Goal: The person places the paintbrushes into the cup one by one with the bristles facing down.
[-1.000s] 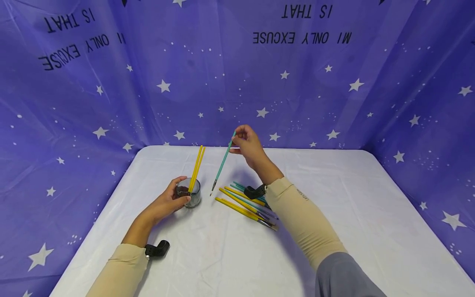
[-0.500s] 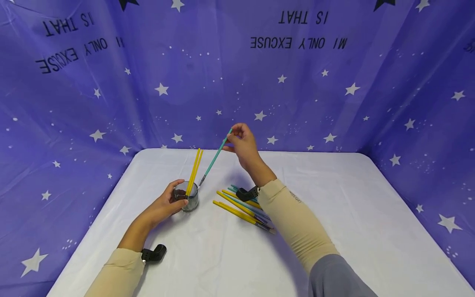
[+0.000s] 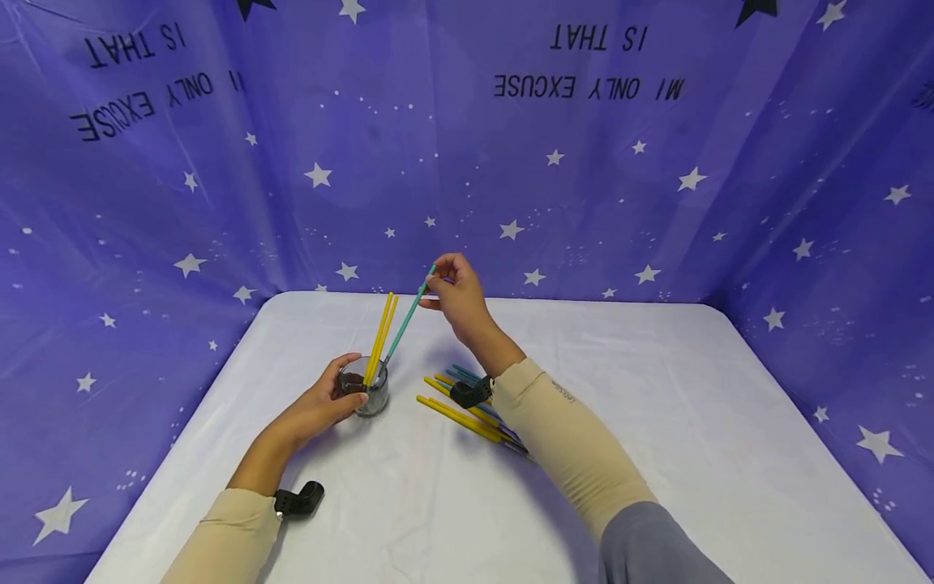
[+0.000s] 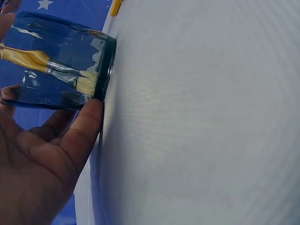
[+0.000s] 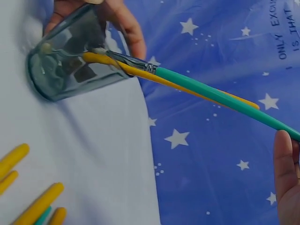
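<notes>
My left hand (image 3: 321, 407) is curled round a smoky glass (image 3: 375, 399) on the table. Two yellow paintbrushes (image 3: 383, 337) lean in it, bristles down; their pale bristles (image 4: 86, 83) show through the glass wall in the left wrist view. Between thumb and fingertips, my right hand (image 3: 461, 302) pinches the upper end of a teal paintbrush (image 3: 407, 324). That brush slants down to the left, and its metal ferrule (image 5: 136, 62) is at the glass's mouth, bristle end inside the rim in the right wrist view.
A loose pile of yellow and teal paintbrushes (image 3: 460, 418) lies right of the glass, partly hidden under my right wrist camera (image 3: 470, 392). The white table (image 3: 657, 422) runs back to a purple star-printed curtain (image 3: 467, 162).
My right hand has moved left, bringing the teal paintbrush's bristle end from beside the glass to its mouth. The left hand keeps its hold on the glass.
</notes>
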Tool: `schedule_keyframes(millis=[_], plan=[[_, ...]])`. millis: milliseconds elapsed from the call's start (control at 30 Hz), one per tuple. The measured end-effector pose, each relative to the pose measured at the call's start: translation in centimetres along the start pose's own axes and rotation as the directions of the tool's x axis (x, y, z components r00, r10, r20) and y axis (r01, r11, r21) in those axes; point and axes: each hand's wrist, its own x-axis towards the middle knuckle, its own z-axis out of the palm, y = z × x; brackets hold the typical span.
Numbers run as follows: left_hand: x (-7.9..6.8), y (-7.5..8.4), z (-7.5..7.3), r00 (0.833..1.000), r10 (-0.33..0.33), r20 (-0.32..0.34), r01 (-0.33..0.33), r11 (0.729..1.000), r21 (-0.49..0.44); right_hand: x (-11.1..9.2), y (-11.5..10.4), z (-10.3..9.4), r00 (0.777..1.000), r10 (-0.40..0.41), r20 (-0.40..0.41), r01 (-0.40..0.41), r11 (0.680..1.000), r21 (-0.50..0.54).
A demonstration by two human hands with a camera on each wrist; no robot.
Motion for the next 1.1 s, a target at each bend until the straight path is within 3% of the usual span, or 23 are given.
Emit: schedule_keyframes(millis=[400,667,1100], plan=[[0.1,-0.3,-0.1,1.000,-0.005,-0.009,0.005,1.000,0.018,-0.7,2.3,2.0,0.998,0.006,0.061,-0.002,0.997,-0.073],[0.1,-0.3,-0.1,1.000,0.007,-0.013,-0.007,1.000,0.027,-1.2,3.5,3.2,0.998,0.045,0.040,-0.041,0.994,-0.100],[0.0,0.0,-0.1,1.000,0.003,-0.018,-0.003,1.000,0.024,-1.0,3.9,3.1,0.995,0.075,0.059,-0.068,0.992,-0.107]])
